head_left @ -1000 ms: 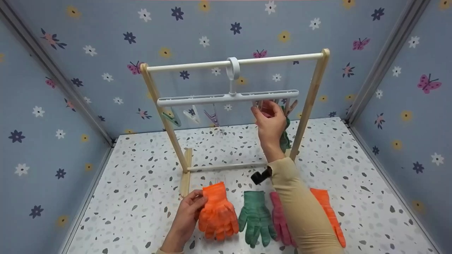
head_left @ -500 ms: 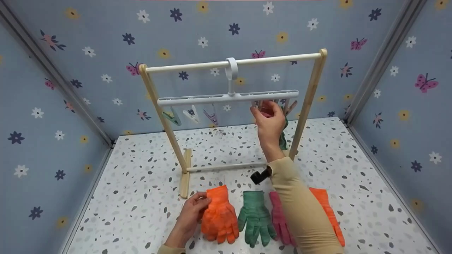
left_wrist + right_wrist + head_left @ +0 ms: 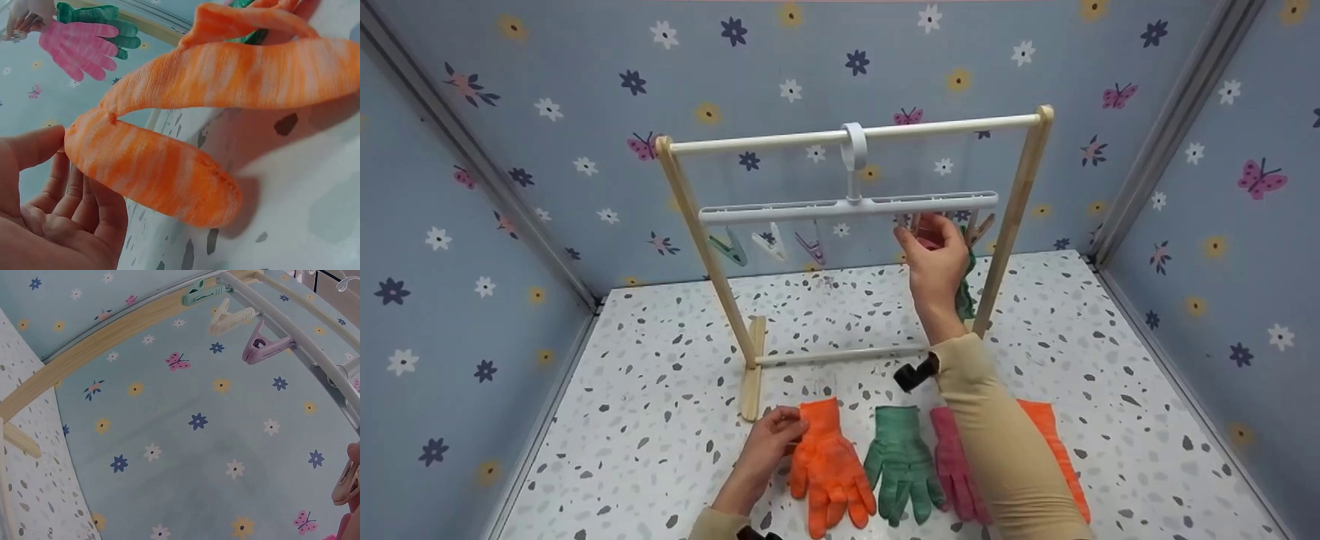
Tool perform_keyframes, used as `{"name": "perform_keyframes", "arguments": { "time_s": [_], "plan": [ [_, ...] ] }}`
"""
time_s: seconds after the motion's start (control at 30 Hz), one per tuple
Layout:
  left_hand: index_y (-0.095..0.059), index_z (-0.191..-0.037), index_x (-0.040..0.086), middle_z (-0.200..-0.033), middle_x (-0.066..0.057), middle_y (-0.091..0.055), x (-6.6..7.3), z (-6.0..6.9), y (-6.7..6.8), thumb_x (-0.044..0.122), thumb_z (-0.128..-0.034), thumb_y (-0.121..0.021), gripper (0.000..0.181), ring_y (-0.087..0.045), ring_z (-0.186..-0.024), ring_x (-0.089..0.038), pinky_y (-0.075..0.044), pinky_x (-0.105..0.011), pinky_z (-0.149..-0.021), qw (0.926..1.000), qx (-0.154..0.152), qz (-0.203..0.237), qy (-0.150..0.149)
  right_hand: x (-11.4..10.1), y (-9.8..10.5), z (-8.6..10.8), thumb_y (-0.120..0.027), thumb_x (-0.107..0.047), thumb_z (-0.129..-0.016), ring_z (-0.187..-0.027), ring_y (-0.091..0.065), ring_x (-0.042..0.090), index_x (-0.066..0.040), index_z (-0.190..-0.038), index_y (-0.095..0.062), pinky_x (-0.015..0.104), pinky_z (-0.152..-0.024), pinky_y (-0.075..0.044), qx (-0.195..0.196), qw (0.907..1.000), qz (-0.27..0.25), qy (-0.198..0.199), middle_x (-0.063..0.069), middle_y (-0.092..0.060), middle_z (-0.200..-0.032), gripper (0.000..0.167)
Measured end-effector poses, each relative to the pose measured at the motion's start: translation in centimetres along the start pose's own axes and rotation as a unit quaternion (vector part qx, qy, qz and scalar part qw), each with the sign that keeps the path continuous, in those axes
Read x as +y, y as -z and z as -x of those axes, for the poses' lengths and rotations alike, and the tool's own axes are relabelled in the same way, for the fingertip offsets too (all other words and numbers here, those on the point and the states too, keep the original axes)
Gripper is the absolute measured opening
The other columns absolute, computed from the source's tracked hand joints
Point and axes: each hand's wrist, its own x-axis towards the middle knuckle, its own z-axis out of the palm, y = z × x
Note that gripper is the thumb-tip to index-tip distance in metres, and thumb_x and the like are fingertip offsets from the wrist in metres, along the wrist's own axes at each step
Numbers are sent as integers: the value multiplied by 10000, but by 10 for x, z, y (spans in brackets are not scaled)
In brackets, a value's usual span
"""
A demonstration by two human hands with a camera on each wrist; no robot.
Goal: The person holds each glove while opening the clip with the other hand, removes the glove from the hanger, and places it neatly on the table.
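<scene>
My left hand (image 3: 765, 446) pinches the cuff edge of an orange glove (image 3: 831, 461) lying fingers toward me on the speckled surface. In the left wrist view the thumb meets the edge of the orange knit fabric (image 3: 152, 169), which bulges up in folds. My right hand (image 3: 934, 262) is raised under the right half of a white clip hanger (image 3: 780, 213), gripping a beige clothespin (image 3: 345, 486) seen at the right wrist view's edge. A pink glove (image 3: 79, 48) hangs just below that hand, with a green glove (image 3: 128, 38) behind it.
The hanger hooks over a wooden rack's top rail (image 3: 757, 142). Green (image 3: 202, 293), white (image 3: 232, 319) and purple (image 3: 268, 349) clothespins dangle from its left half. A green glove (image 3: 901, 457), a pink glove (image 3: 955, 465) and another orange glove (image 3: 1054, 442) lie in a row, partly behind my right sleeve.
The left orange glove has come down flatter, its fingers spreading and sliding toward me. My left hand has shifted slightly right with it. My right hand stays at the clothespin.
</scene>
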Motion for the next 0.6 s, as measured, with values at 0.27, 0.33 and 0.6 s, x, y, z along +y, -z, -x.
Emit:
{"name": "perform_keyframes", "arguments": {
  "time_s": [0.27,0.33,0.6],
  "plan": [
    [-566,-1173,-40,-945,-73,-674,-5,-7,-3,121,-963,-639,275,-606,-771,-198,-500,-348,-681,9990,31,-410,-166,-2,2,0,-815,-171,-852,-994,-610,199,-34,-1177,-657,306,-875,-523,30,10000,61,3,76,-646,-1103,386],
    [-567,-1174,-43,-932,-71,-673,-6,-8,-4,117,-959,-641,278,-601,-754,-192,-498,-340,-666,9992,47,-373,-122,-2,2,-1,-818,-170,-849,-993,-611,198,-35,-1175,-658,308,-873,-523,43,10000,87,-2,76,-647,-1103,388],
    [-583,-1173,-10,-930,-47,-678,-8,-6,-7,184,-941,-678,317,-619,-786,-161,-504,-313,-692,9992,192,-356,-47,-2,2,-4,-828,-161,-837,-1008,-619,200,-25,-1190,-661,314,-884,-518,24,9999,113,-120,94,-649,-1120,414]
  ]
}}
